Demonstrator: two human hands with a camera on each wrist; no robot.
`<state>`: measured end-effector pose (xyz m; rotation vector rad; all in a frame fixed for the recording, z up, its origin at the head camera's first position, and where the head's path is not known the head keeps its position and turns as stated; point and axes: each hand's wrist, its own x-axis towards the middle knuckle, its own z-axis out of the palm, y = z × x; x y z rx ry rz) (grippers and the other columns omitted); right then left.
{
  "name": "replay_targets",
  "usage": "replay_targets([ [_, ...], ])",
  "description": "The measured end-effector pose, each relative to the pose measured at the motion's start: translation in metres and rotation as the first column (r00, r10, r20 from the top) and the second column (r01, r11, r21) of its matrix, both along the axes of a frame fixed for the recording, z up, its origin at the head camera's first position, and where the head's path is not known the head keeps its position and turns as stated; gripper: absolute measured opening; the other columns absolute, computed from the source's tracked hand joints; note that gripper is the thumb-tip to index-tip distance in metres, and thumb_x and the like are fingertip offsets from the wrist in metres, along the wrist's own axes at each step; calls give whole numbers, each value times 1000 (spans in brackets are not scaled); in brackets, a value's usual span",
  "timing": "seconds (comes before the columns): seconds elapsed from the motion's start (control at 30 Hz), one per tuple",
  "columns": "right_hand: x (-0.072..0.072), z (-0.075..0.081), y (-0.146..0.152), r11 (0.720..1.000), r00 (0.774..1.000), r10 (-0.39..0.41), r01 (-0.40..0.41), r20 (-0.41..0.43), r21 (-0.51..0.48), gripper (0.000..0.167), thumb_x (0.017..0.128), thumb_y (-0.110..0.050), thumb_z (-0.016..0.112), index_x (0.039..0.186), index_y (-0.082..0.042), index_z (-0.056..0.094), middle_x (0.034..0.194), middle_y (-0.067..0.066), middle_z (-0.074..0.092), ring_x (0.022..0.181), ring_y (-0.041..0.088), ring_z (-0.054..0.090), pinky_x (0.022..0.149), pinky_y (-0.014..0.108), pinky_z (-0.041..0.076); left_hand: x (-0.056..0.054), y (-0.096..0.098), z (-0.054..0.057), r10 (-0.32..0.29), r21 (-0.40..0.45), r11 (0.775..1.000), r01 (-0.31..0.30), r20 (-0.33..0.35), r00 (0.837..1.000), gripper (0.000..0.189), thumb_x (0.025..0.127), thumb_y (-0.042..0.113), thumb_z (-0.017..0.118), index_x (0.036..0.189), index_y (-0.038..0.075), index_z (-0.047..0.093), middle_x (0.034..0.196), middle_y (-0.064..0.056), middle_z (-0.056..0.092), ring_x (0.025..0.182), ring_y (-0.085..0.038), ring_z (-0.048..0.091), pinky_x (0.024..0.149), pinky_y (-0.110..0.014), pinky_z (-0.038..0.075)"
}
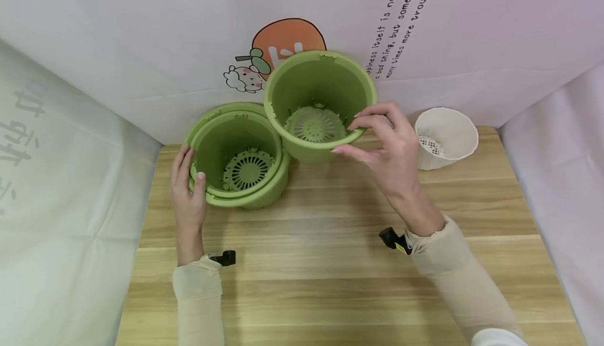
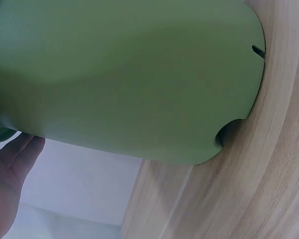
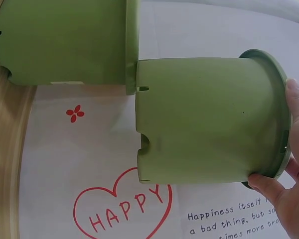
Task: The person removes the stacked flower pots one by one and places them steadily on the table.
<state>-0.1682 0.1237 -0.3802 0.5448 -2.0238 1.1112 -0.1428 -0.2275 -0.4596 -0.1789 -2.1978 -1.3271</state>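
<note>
Two nested green flower pots (image 1: 250, 202) stand on the table at the left, the inner one showing a slotted base. My left hand (image 1: 187, 194) holds their rim at the near left, thumb over the edge and fingers on the outside. In the left wrist view the outer pot's wall (image 2: 139, 89) hides most of the left hand (image 2: 7, 184). Another green flower pot (image 1: 325, 149) is raised off the table, right of the nested pair. My right hand (image 1: 389, 149) pinches its rim. In the right wrist view this lifted pot (image 3: 204, 119) has its base level with the pair's rim.
A white ribbed pot (image 1: 448, 131) with a perforated base stands at the back right. Behind the wooden table (image 1: 321, 272) hangs a printed white cloth (image 1: 189, 36), close to the pots. White cloth (image 1: 71, 204) also borders the left side.
</note>
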Motion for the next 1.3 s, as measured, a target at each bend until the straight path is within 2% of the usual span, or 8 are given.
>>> replay_targets([
  [0.5,3,-4,15,999,999,-30,30,31,18,59,68,-53,79,85,2,71,97,19,64,97,32,62,95,31,48,0,-1,0,2,-14,1000,-2,-4,1000,49,93,6,49,136,-16,47,146,-31,42,138,-47,35,118,-40,26],
  [0.7,4,-7,23,999,998,-41,40,38,37,61,69,-54,79,85,4,70,98,21,64,95,32,62,87,25,46,0,-1,1,2,-20,1000,-2,1,1000,49,92,5,48,136,-16,47,146,-32,41,138,-47,35,118,-39,26],
  [0.9,4,-11,30,997,997,-60,57,50,53,63,68,-55,79,84,5,70,97,22,64,94,33,62,84,23,44,-1,-3,2,-5,-19,1000,5,-7,1000,49,92,4,48,136,-16,47,145,-33,41,138,-47,35,118,-41,26],
  [1.3,6,-22,42,992,994,-83,76,69,96,63,69,-56,78,83,5,71,96,22,63,87,33,59,71,20,35,1,-1,-2,-1,-13,1000,1,2,1000,50,95,13,48,137,-15,47,146,-31,41,138,-46,35,118,-42,26],
])
